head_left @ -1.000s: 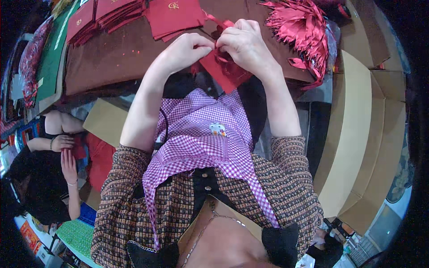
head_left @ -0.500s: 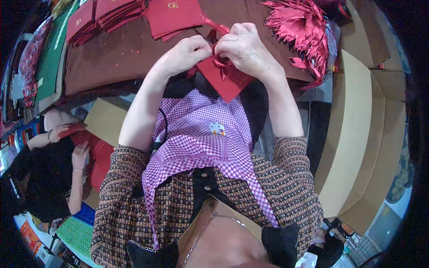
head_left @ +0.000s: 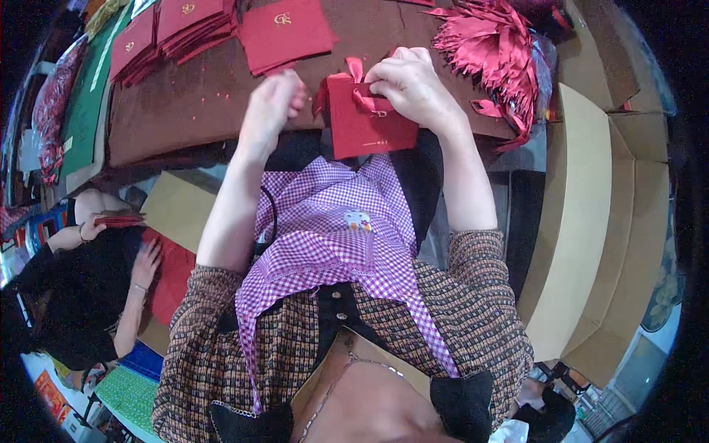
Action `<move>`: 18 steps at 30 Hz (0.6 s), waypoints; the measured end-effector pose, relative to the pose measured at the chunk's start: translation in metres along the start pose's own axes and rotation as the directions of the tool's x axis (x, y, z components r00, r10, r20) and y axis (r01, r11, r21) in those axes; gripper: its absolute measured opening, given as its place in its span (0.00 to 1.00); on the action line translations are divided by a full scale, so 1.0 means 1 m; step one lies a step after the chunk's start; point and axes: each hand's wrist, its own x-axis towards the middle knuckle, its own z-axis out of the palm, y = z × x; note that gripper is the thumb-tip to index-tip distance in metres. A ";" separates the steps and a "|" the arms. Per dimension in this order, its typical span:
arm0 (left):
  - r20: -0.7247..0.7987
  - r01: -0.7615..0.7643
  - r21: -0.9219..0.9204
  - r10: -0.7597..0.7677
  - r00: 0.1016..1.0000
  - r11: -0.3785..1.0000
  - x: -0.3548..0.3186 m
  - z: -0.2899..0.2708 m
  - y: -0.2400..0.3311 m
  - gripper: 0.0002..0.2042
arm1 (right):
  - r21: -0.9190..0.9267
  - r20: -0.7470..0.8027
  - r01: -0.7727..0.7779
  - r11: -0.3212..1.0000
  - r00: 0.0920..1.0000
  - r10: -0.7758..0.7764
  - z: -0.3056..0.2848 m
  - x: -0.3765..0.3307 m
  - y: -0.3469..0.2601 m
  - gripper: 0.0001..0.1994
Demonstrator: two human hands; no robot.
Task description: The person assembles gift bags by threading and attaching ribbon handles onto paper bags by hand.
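Observation:
My right hand (head_left: 415,90) grips the top of a small dark red paper bag (head_left: 367,123) at the near edge of the brown-covered table (head_left: 185,111); a red ribbon handle (head_left: 357,74) loops up from the bag beside my fingers. My left hand (head_left: 270,109) hovers just left of the bag with its fingers curled, apart from the bag; nothing shows in it. A single flat red bag (head_left: 284,31) lies on the table beyond my hands.
Stacks of flat red bags (head_left: 173,29) lie at the table's far left. A heap of red ribbons (head_left: 498,52) sits at the far right. Flat cardboard sheets (head_left: 572,221) stand to my right. Another person (head_left: 88,273) at lower left handles red pieces.
My left hand has let go of the bag and pulled away to the left. The bag now hangs upright from my right hand. The person at lower left has shifted their hands.

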 end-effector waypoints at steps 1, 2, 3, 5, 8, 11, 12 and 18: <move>0.077 0.013 0.026 -0.015 0.997 1.000 -0.008 0.001 -0.002 0.15 | 0.020 0.001 -0.031 0.999 1.000 0.031 0.000 0.000 0.000 0.03; 0.154 0.022 0.053 -0.030 0.988 0.998 -0.013 0.005 -0.006 0.16 | 0.039 0.003 -0.062 0.997 0.998 0.062 0.000 0.000 0.000 0.04; 0.211 0.006 0.101 -0.028 0.977 0.995 -0.016 0.011 -0.008 0.18 | 0.036 -0.001 -0.062 0.997 0.998 0.062 0.000 0.001 -0.001 0.04; 0.242 -0.058 0.182 0.013 0.970 0.982 -0.018 0.017 -0.012 0.18 | 0.069 0.002 -0.050 0.996 0.999 0.050 0.002 0.005 -0.005 0.06; 0.267 -0.079 0.044 0.064 0.961 0.996 -0.019 0.027 -0.013 0.15 | 0.320 0.048 -0.211 0.924 0.977 0.206 0.006 0.011 -0.003 0.08; 0.249 -0.063 0.175 0.017 0.968 0.983 -0.019 0.026 -0.013 0.13 | 0.359 0.136 -0.397 0.844 0.918 0.374 0.012 0.017 -0.007 0.11; 0.277 -0.030 0.145 -0.012 0.961 0.989 -0.017 0.024 -0.022 0.13 | 0.368 0.184 -0.440 0.819 0.898 0.399 0.014 0.020 -0.007 0.12; 0.364 0.043 0.007 -0.042 0.930 0.999 -0.020 0.025 -0.030 0.12 | 0.498 0.079 -0.477 0.724 0.857 0.510 0.029 0.023 -0.005 0.09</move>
